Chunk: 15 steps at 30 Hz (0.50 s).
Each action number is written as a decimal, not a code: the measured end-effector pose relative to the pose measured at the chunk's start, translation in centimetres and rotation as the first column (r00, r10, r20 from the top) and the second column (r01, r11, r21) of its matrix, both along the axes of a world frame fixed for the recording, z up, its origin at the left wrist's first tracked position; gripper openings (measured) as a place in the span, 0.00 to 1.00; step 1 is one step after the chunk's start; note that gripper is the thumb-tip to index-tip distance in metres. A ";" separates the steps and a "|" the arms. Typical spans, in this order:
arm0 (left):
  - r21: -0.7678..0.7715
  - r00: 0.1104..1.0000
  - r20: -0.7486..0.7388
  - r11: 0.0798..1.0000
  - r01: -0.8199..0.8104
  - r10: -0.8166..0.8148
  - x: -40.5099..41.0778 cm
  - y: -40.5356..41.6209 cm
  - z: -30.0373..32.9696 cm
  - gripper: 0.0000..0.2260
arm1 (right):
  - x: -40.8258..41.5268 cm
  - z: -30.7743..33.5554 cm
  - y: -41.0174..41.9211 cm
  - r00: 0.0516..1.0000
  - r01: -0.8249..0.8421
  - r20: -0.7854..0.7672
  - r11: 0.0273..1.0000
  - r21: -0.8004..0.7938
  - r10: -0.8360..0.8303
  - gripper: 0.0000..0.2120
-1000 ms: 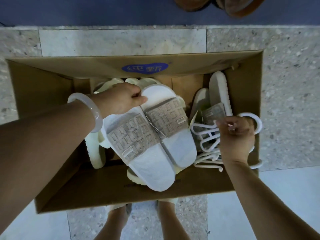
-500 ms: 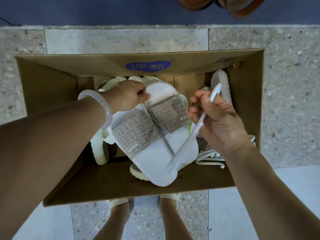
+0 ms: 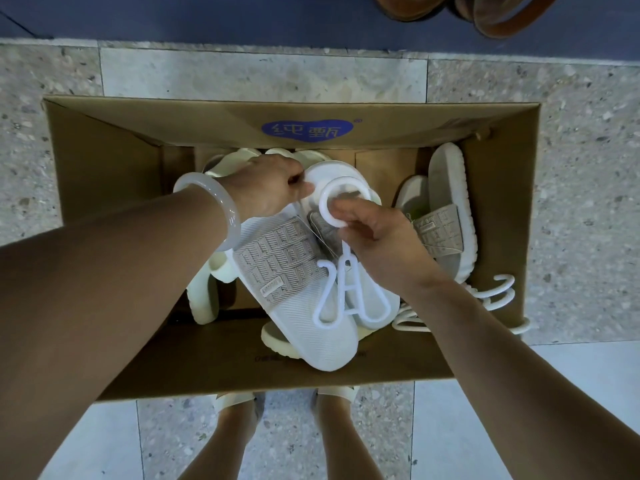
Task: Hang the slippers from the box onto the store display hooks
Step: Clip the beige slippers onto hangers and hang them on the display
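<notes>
An open cardboard box (image 3: 104,188) stands on the floor below me. My left hand (image 3: 266,185) grips the heel end of a white slipper pair (image 3: 304,317) with grey woven straps, held above the box. My right hand (image 3: 377,237) pinches a white plastic hanger (image 3: 341,296) by its ring hook, laid flat over the pair's toes. More cream slippers (image 3: 446,216) lie in the box at the right and under the held pair.
Loose white hangers (image 3: 491,292) are piled in the box's right front corner. Speckled stone floor tiles (image 3: 263,74) surround the box. Brown footwear (image 3: 502,15) sits on a dark strip at the top. My feet (image 3: 239,403) stand just before the box.
My right hand lifted one hanger from the pile at the right, carried it left and turned it flat over the slipper pair. My left hand kept its hold on the pair.
</notes>
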<state>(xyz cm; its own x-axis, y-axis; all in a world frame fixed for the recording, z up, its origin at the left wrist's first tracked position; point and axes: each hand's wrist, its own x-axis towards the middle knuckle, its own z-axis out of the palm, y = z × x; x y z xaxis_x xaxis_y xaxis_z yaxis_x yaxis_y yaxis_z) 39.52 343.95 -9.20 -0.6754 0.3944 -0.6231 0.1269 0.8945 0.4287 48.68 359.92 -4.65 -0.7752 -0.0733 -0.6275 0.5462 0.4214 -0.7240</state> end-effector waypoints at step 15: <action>0.055 0.988 0.133 0.995 -0.087 0.079 0.0 -0.3 -0.9 0.15 | -1.0 -0.2 -1.3 0.958 -0.286 0.055 0.952 0.108 0.282 0.06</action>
<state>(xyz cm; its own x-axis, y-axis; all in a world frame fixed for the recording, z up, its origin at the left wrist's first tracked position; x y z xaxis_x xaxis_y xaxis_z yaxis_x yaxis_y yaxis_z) 39.49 343.69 -10.10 -0.6220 0.3799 -0.6847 -0.0070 0.8716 0.4901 47.69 358.63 -4.87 -0.7080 -0.2131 -0.6733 0.4185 0.6414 -0.6430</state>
